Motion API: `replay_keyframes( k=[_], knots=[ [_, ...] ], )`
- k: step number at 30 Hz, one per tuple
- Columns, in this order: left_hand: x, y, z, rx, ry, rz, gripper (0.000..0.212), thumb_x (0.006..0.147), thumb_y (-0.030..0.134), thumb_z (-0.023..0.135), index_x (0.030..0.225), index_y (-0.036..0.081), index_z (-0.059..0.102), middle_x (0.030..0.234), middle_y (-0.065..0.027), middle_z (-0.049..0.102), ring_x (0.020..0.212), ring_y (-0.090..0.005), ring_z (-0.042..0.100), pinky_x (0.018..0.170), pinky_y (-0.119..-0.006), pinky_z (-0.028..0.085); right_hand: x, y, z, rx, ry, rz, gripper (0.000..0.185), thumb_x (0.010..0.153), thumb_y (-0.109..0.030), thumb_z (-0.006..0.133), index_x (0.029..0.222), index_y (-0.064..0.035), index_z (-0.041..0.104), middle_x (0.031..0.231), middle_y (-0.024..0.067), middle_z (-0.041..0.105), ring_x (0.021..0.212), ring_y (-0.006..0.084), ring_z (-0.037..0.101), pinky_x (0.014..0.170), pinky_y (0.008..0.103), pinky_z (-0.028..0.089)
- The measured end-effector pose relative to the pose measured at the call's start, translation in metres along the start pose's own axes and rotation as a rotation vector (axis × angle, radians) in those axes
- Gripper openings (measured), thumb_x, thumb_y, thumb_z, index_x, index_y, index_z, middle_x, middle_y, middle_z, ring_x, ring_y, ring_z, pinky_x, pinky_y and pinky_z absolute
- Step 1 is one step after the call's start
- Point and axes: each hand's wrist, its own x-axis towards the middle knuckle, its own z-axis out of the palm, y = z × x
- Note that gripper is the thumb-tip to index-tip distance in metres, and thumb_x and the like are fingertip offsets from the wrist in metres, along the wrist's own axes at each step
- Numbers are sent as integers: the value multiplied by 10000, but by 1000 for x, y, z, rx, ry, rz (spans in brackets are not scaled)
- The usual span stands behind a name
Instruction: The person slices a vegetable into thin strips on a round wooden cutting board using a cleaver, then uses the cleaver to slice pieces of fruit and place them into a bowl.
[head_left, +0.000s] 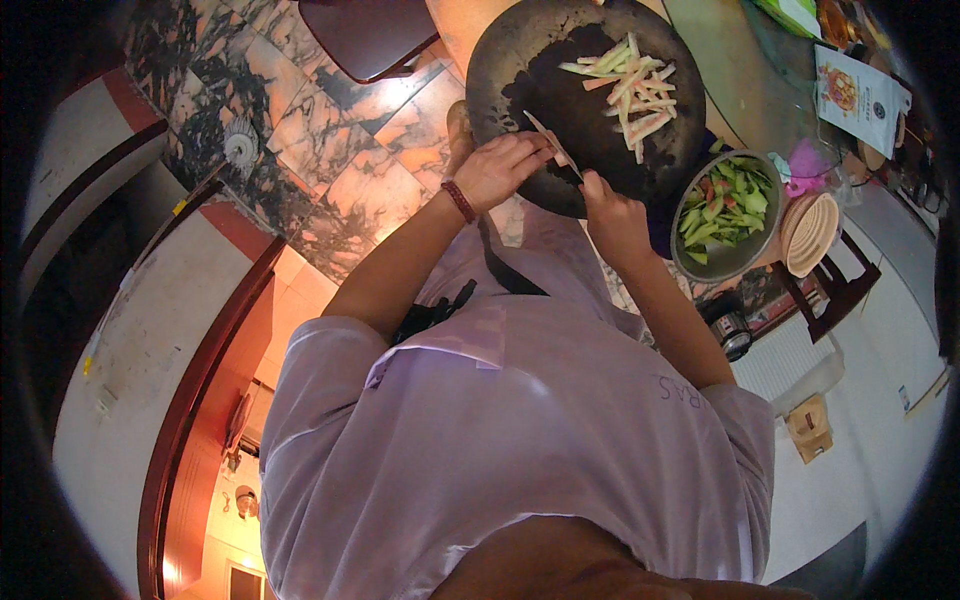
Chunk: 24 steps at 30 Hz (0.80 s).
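Note:
A round, dark cutting board (592, 187) lies before me, with a wet patch across its middle. My right hand (613, 221) grips a knife (541, 129) at its near edge, blade pointing away to the left. Against the blade, the fingertips of my left hand (501, 166) hold a small pale pink piece of rind (560, 159), mostly hidden by the fingers. Pale strips (641, 97), green to pink and apparently watermelon rind, are heaped on the board's right half. Right of the board, a metal bowl (681, 259) contains green peel pieces (727, 199) with some pink bits.
Beyond the bowl are a woven basket (814, 232), a pink plastic bag (806, 169) and a white printed pouch (859, 101). A glass tabletop (720, 60) extends at upper right. A dark chair seat (367, 34) stands at upper left over the marble-patterned floor (367, 180).

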Motion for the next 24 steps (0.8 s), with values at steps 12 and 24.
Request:
replay_keyframes(
  k=[12,24],
  knots=[
    [-2,2,5,-47,14,-41,461,830,73,562,1290,95,588,1235,-39,588,1183,-233,569,985,-341,499,33,-9,15,43,23,90,186,879,-76,558,1033,-49,457,859,168,673,656,355,687,515,436,536],
    [-1,0,4,-23,37,37,463,839,86,553,1301,96,581,1311,-22,573,1251,-216,537,1017,-315,484,-2,-24,0,50,69,176,145,975,-203,556,953,-95,462,770,133,669,594,331,677,479,433,527]
  ],
)
